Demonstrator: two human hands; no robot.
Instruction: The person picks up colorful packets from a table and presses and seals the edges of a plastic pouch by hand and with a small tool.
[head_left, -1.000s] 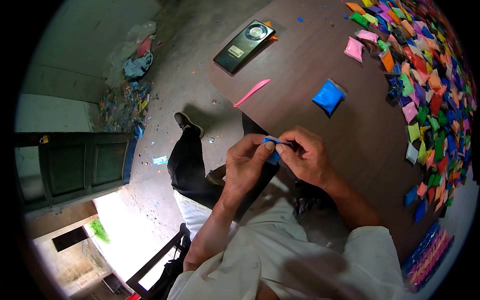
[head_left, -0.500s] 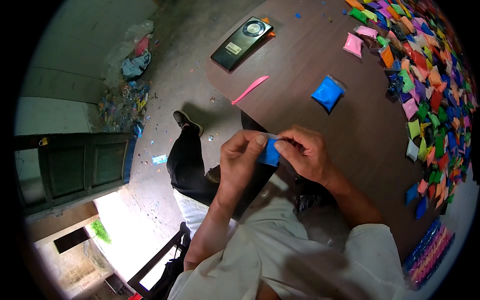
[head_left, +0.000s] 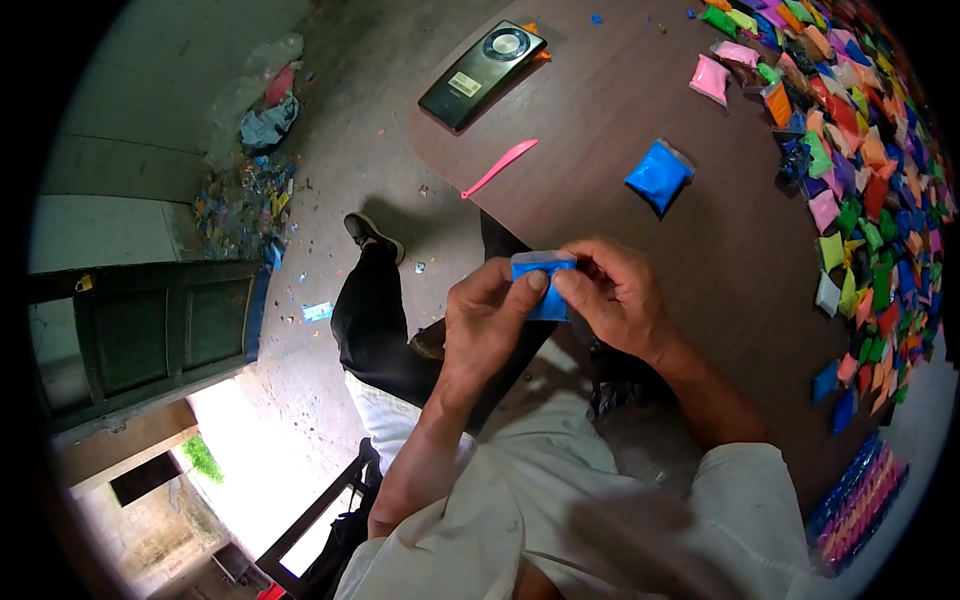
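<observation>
In front of my torso, both hands hold a small blue packet (head_left: 547, 309) with a clear strip along its top. My left hand (head_left: 484, 312) pinches its left side, with the thumb pressed on the front face. On the packet's right side, my right hand (head_left: 625, 305) grips with thumb and bent fingers. The fingers behind the packet are partly hidden. Beyond my hands, a plump blue packet (head_left: 659, 176) lies on the table (head_left: 590, 120). Near the table's left edge rests a pink plastic modelling knife (head_left: 499, 169).
A phone-like device (head_left: 484, 76) lies face down near the table's far left corner, over something orange. Many colourful packets (head_left: 870, 200) are heaped along the right side. Litter (head_left: 245, 200) covers the floor at left, near a dark green door (head_left: 150, 335).
Between my hands the blue packet has turned, and its clear top strip now shows more fully. My thumbs sit closer together on its front. The loose things on the table stay put.
</observation>
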